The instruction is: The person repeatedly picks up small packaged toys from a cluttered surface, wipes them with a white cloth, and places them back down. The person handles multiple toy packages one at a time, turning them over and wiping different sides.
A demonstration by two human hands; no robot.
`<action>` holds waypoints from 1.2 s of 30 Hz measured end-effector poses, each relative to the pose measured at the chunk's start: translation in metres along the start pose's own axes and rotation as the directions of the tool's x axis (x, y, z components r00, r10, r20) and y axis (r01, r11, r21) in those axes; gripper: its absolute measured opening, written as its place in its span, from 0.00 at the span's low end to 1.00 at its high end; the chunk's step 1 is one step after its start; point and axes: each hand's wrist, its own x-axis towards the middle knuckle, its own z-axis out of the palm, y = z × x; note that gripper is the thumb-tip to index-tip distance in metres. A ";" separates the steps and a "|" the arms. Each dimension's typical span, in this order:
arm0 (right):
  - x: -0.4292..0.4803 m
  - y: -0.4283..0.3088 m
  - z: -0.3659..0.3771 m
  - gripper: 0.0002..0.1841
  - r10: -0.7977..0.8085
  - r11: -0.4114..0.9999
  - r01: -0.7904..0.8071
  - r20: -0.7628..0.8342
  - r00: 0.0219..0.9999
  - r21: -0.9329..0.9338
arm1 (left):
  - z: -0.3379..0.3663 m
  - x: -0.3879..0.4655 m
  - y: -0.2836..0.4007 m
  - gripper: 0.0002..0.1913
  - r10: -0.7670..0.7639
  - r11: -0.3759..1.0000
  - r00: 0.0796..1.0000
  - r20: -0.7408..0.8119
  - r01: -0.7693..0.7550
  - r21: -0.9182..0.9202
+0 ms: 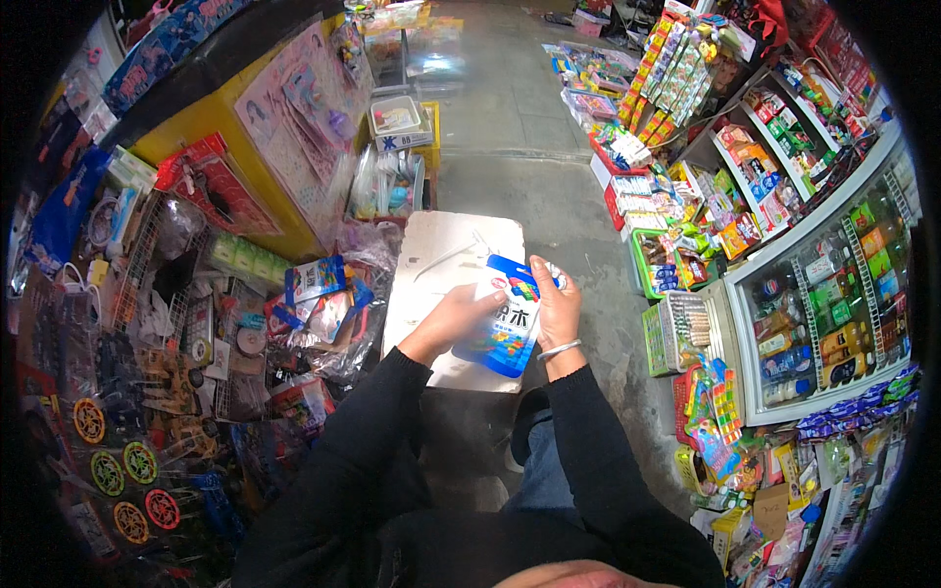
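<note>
A blue and white plastic pouch [514, 342] is held upright between my hands, with pictures of coloured building blocks and some writing on its front. My left hand [456, 316] grips its left side, thumb across the front. At the upper right edge, my right hand [557, 301] has hold of the pouch, with its thumb raised near the hang-hole end; a bracelet circles that wrist. Beneath both hands is a worn white board-topped stand [415, 309]. A thin pale strip [445, 261] lies on its far part.
Similar blue pouches [316, 279] sit in a pile to the left, beside wire racks [140, 257] of packaged toys. Plastic tubs [390, 180] stand beyond. On the right are snack baskets [669, 257] and a glass-door drinks fridge [823, 287]. A concrete floor [514, 125] runs ahead between them.
</note>
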 end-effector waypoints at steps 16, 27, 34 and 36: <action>-0.017 -0.019 0.010 0.14 -0.367 0.861 0.381 0.107 0.924 -0.336 | -0.006 0.009 -0.019 0.15 0.007 0.983 0.999 0.045 -0.015 0.182; -0.014 -0.004 0.006 0.15 -0.248 0.506 0.591 0.551 0.797 -0.628 | 0.002 -0.001 -0.015 0.18 -0.014 0.890 0.989 0.147 -0.055 0.454; 0.013 -0.005 -0.015 0.18 -0.240 0.887 0.270 0.126 0.963 -0.375 | -0.012 -0.004 -0.002 0.17 0.020 0.941 0.998 0.061 -0.039 0.335; 0.016 -0.010 -0.017 0.20 -0.127 0.973 0.122 -0.016 0.992 -0.195 | -0.013 -0.003 -0.001 0.16 0.086 0.966 0.996 0.016 -0.088 0.242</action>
